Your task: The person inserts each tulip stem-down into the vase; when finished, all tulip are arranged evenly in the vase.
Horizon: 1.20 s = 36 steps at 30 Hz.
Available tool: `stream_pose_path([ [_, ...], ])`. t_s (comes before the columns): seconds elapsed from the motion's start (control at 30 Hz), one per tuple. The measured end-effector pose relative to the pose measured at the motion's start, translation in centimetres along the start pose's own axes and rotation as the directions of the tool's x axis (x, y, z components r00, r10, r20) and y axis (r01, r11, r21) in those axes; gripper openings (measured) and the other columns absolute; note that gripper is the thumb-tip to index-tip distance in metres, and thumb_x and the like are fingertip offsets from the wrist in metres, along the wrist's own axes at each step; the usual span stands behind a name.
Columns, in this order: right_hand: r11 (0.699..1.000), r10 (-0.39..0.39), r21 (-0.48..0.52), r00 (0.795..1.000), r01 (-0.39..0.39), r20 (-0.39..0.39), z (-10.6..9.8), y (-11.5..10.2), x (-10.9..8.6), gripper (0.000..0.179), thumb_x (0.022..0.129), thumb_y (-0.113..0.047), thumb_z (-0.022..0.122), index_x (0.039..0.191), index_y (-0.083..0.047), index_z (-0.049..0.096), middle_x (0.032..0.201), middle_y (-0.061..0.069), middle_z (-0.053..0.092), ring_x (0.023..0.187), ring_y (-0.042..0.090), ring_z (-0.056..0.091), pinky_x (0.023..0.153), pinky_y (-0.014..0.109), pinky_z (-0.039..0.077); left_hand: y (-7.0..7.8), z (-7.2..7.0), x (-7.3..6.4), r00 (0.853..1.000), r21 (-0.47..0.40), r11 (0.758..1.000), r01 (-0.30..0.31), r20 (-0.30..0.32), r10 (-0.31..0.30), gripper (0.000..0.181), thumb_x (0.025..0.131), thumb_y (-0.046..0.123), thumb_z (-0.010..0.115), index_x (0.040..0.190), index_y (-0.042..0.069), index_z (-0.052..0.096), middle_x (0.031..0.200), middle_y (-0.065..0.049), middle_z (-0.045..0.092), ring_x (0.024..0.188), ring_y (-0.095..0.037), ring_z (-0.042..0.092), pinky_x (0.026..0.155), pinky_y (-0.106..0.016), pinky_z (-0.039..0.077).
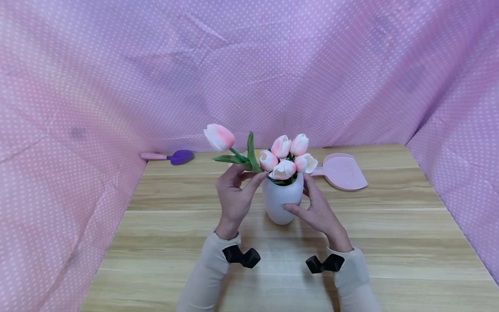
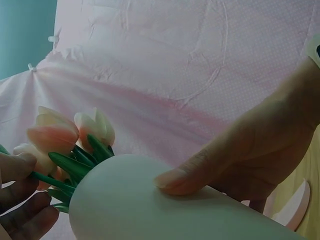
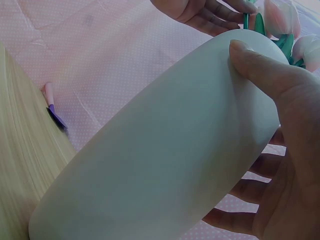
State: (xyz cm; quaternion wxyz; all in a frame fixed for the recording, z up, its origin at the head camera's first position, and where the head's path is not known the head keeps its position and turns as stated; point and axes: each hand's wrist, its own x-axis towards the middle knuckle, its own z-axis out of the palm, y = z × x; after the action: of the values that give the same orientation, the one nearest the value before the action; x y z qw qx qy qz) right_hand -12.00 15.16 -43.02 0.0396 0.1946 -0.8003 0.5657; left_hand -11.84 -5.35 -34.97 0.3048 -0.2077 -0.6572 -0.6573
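My left hand (image 1: 236,197) pinches the green stem of a pink-and-white tulip (image 1: 220,138), whose bloom leans to the left with two leaves below it. In the left wrist view, the pinched stem (image 2: 54,182) reaches the mouth of a white vase (image 1: 281,203); how deep it goes is hidden. My right hand (image 1: 320,211) holds the vase from its right side, thumb on the front and fingers behind, as the right wrist view shows. Several other tulips (image 1: 283,170) stand bunched in the vase with their blooms above the rim.
A small trowel with a purple blade (image 1: 181,157) and pink handle lies at the table's back left. Right of the vase lies a pink dustpan-like scoop (image 1: 345,172). Something yellow (image 1: 257,153) shows partly behind the leaves. Pink dotted cloth (image 1: 249,78) hangs behind the wooden table (image 1: 390,242).
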Motion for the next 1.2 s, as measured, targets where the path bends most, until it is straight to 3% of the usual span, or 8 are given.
stream_pose_path([
  [0.1, 1.000, -0.002, -0.001, 1.000, 0.002, -0.001, 0.0, 0.1, 0.0, 0.087, 0.082, -0.018, 0.082, 0.153, -0.017, 0.031, 0.151, 0.014, 0.047, 0.138, 0.040, 0.049, 0.110, 0.065, 0.044, -0.2, 0.1, -0.2, 1.000, 0.014, 1.000, 0.000, 0.010, 0.000, 0.026, 0.075, -0.017, 0.077, 0.098, -0.016, 0.066, 0.088, -0.033, 0.068, 0.086, 0.005, 0.067, 0.076, -0.022, 0.063],
  [0.57, 1.000, -0.012, 0.004, 1.000, 0.012, -0.001, 0.0, 0.0, 0.0, 0.088, 0.082, -0.015, 0.081, 0.153, -0.016, 0.030, 0.150, 0.015, 0.048, 0.136, 0.039, 0.050, 0.109, 0.066, 0.045, -0.7, 0.1, -0.7, 1.000, 0.093, 0.996, -0.005, 0.026, 0.003, 0.028, 0.073, -0.014, 0.080, 0.096, -0.011, 0.065, 0.088, -0.025, 0.070, 0.086, 0.000, 0.067, 0.079, -0.030, 0.064],
  [0.8, 1.000, 0.002, 0.002, 1.000, -0.002, 0.005, 0.0, -0.2, 0.0, 0.087, 0.082, -0.016, 0.081, 0.153, -0.016, 0.031, 0.151, 0.014, 0.047, 0.138, 0.040, 0.049, 0.110, 0.064, 0.044, 0.7, -1.4, 0.5, 0.998, -0.013, 1.000, -0.012, -0.055, 0.012, 0.032, 0.078, -0.008, 0.079, 0.100, -0.019, 0.060, 0.096, 0.013, 0.070, 0.088, -0.002, 0.067, 0.082, -0.022, 0.061],
  [0.97, 1.000, 0.017, -0.003, 1.000, -0.017, 0.011, 0.0, -0.2, 0.0, 0.087, 0.083, -0.018, 0.081, 0.154, -0.018, 0.030, 0.153, 0.014, 0.046, 0.139, 0.040, 0.047, 0.111, 0.065, 0.043, 1.4, -1.9, 1.4, 0.996, -0.111, 0.992, -0.051, -0.084, 0.042, 0.049, 0.083, 0.013, 0.082, 0.102, -0.025, 0.058, 0.098, 0.015, 0.073, 0.087, -0.003, 0.070, 0.081, -0.020, 0.061],
  [1.03, 1.000, 0.023, -0.003, 1.000, -0.023, 0.012, 0.0, -0.2, 0.0, 0.088, 0.083, -0.018, 0.080, 0.154, -0.019, 0.029, 0.153, 0.013, 0.045, 0.139, 0.040, 0.047, 0.111, 0.065, 0.043, 1.6, -1.9, 1.6, 0.996, -0.144, 0.988, -0.053, -0.085, 0.041, 0.049, 0.084, 0.021, 0.082, 0.104, -0.019, 0.063, 0.100, 0.013, 0.074, 0.088, -0.003, 0.070, 0.082, -0.019, 0.061],
  [1.2, 0.999, 0.032, -0.007, 0.999, -0.031, 0.014, 0.0, -0.2, 0.0, 0.089, 0.084, -0.017, 0.080, 0.156, -0.021, 0.027, 0.154, 0.013, 0.045, 0.139, 0.039, 0.047, 0.111, 0.065, 0.043, 1.9, -1.7, 2.0, 0.997, -0.222, 0.975, -0.008, -0.076, -0.009, 0.027, 0.083, 0.023, 0.083, 0.108, 0.015, 0.073, 0.099, 0.010, 0.074, 0.090, -0.004, 0.069, 0.088, -0.020, 0.060],
])
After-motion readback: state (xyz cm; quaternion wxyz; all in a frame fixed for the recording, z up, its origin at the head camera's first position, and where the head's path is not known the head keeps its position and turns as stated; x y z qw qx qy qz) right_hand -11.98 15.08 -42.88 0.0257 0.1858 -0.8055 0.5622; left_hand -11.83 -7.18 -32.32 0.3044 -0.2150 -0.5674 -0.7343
